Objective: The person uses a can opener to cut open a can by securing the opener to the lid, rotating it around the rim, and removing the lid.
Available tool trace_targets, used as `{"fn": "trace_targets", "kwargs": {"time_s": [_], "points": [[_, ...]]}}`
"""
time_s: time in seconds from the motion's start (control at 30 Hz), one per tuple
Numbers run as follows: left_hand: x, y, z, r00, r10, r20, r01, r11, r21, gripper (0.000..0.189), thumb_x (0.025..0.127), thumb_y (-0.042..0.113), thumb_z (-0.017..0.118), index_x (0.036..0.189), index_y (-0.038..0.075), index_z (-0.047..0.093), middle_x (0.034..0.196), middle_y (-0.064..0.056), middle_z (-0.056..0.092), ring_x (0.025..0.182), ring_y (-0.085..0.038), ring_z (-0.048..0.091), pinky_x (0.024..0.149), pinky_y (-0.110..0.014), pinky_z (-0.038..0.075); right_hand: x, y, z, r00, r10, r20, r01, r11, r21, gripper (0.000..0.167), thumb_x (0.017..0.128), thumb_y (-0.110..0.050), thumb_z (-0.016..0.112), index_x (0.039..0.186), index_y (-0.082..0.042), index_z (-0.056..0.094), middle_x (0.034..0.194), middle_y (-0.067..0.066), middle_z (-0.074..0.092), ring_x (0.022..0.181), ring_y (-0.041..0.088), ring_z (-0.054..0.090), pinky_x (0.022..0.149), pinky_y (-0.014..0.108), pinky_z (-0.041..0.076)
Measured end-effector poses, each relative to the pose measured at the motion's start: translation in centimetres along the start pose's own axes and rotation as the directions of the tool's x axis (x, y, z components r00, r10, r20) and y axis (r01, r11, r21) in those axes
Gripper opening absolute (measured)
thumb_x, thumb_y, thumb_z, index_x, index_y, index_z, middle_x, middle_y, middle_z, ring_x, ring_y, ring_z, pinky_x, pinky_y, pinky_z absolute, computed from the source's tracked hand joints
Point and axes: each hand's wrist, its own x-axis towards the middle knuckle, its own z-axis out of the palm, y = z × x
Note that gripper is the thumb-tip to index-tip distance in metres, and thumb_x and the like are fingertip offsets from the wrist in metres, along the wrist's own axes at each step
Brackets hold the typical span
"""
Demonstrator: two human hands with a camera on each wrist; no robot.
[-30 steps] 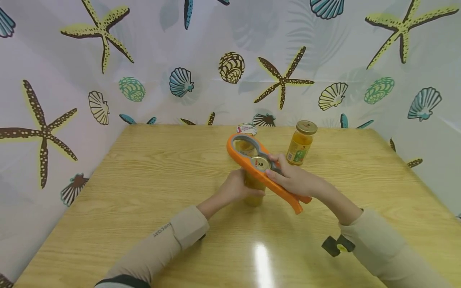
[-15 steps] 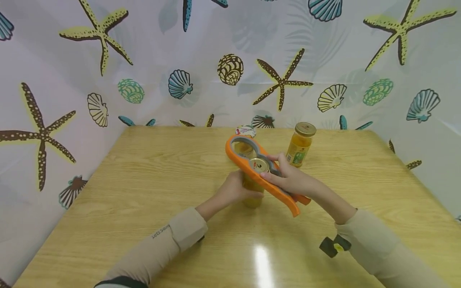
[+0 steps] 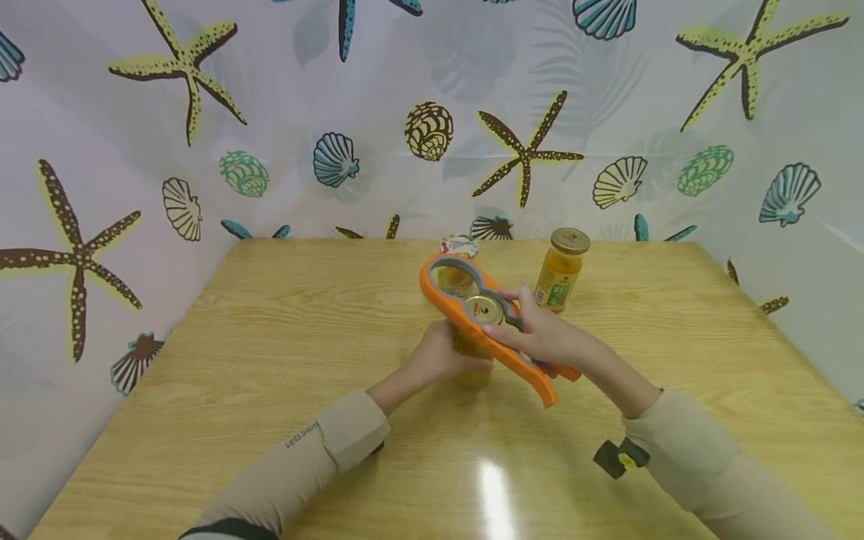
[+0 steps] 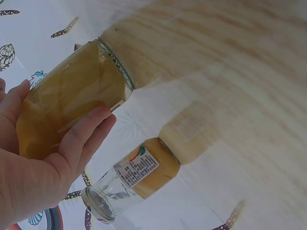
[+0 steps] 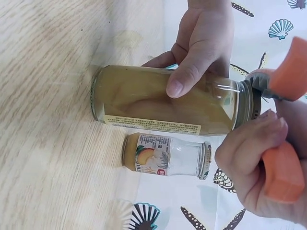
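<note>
My left hand (image 3: 442, 352) grips a tall glass jar (image 5: 158, 98) of yellowish contents around its body, upright on the table. The thumb lies along the near side in the head view. Over the jar's gold lid (image 3: 484, 309) sits an orange jar opener (image 3: 520, 365) with a grey toothed inner edge. My right hand (image 3: 540, 335) holds the opener's two handles, the thumb on the near one. In the right wrist view, the grey teeth (image 5: 260, 81) are right at the lid's edge. The opener's wider loop extends past the lid to the far left.
Just behind the held jar stands a smaller, partly filled glass jar (image 5: 153, 153) with a fruit label and patterned lid. Another gold-lidded jar (image 3: 562, 270) of orange contents is at the back right. A sea-patterned cloth (image 3: 378, 82) hangs behind the wooden table (image 3: 290, 322).
My right thumb has slid slightly forward along the opener's near handle. The left hand keeps its grip, and the jars have stayed in place; the head view has shifted a little.
</note>
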Motion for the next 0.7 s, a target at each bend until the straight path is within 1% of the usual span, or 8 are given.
{"fn": "trace_targets", "kwargs": {"time_s": [0.03, 0.13, 0.27, 0.43, 0.53, 0.7], "points": [[0.01, 0.04, -0.02, 1.000, 0.002, -0.003, -0.002, 1.000, 0.002, 0.062, 0.067, 0.015, 0.079, 0.120, 0.005, 0.049, 0.118, -0.007, 0.054, 0.109, -0.019, 0.049, 0.092, -0.033, 0.038, 0.01, -0.07, 0.01, 1.000, 0.011, -0.001, -0.011, 1.000, -0.005, 0.070, 0.089, -0.041, 0.050, 0.131, -0.003, 0.008, 0.050, 0.007, 0.043, 0.029, 0.014, 0.037, 0.028, 0.030, 0.036], [0.03, 0.17, -0.11, 1.000, 0.006, -0.003, -0.006, 1.000, 0.000, 0.060, 0.067, 0.014, 0.079, 0.119, 0.006, 0.050, 0.117, -0.006, 0.055, 0.108, -0.019, 0.050, 0.092, -0.032, 0.039, 0.12, -0.24, -0.01, 1.000, 0.026, -0.008, -0.027, 0.999, -0.025, 0.073, 0.088, -0.043, 0.051, 0.131, -0.004, 0.008, 0.049, 0.006, 0.042, 0.029, 0.014, 0.037, 0.028, 0.030, 0.036], [-0.02, 0.24, -0.23, 1.000, 0.017, 0.002, -0.017, 1.000, -0.012, 0.058, 0.068, 0.013, 0.078, 0.118, 0.005, 0.051, 0.116, -0.006, 0.056, 0.107, -0.019, 0.051, 0.091, -0.031, 0.040, 0.26, -0.28, 0.09, 0.998, 0.057, -0.019, -0.057, 0.998, -0.041, 0.075, 0.085, -0.047, 0.054, 0.131, -0.007, 0.009, 0.051, 0.005, 0.041, 0.030, 0.015, 0.037, 0.029, 0.029, 0.036], [-0.08, 0.21, -0.29, 0.999, 0.032, 0.005, -0.032, 0.999, -0.005, 0.054, 0.068, 0.010, 0.078, 0.115, 0.003, 0.052, 0.112, -0.007, 0.058, 0.105, -0.020, 0.053, 0.090, -0.030, 0.041, 0.40, -0.13, 0.42, 0.997, 0.072, -0.040, -0.075, 0.994, -0.073, 0.080, 0.082, -0.050, 0.057, 0.130, -0.010, 0.008, 0.055, 0.004, 0.039, 0.031, 0.015, 0.036, 0.030, 0.028, 0.037], [-0.14, 0.17, -0.28, 0.999, 0.034, 0.003, -0.034, 0.999, 0.008, 0.053, 0.068, 0.010, 0.078, 0.114, 0.002, 0.053, 0.111, -0.008, 0.059, 0.104, -0.020, 0.054, 0.090, -0.029, 0.041, 0.40, -0.14, 0.56, 0.996, 0.069, -0.051, -0.073, 0.994, -0.084, 0.080, 0.082, -0.050, 0.056, 0.131, -0.010, 0.007, 0.057, 0.005, 0.040, 0.032, 0.015, 0.037, 0.030, 0.028, 0.037], [-0.22, 0.22, -0.42, 0.999, 0.042, 0.021, -0.043, 0.999, 0.024, 0.054, 0.069, 0.012, 0.078, 0.115, 0.001, 0.052, 0.112, -0.009, 0.058, 0.105, -0.022, 0.053, 0.090, -0.030, 0.041, 0.34, -0.25, 0.82, 0.995, 0.068, -0.069, -0.075, 0.993, -0.096, 0.081, 0.082, -0.052, 0.055, 0.133, -0.010, 0.008, 0.059, 0.006, 0.041, 0.033, 0.016, 0.038, 0.031, 0.029, 0.037]]}}
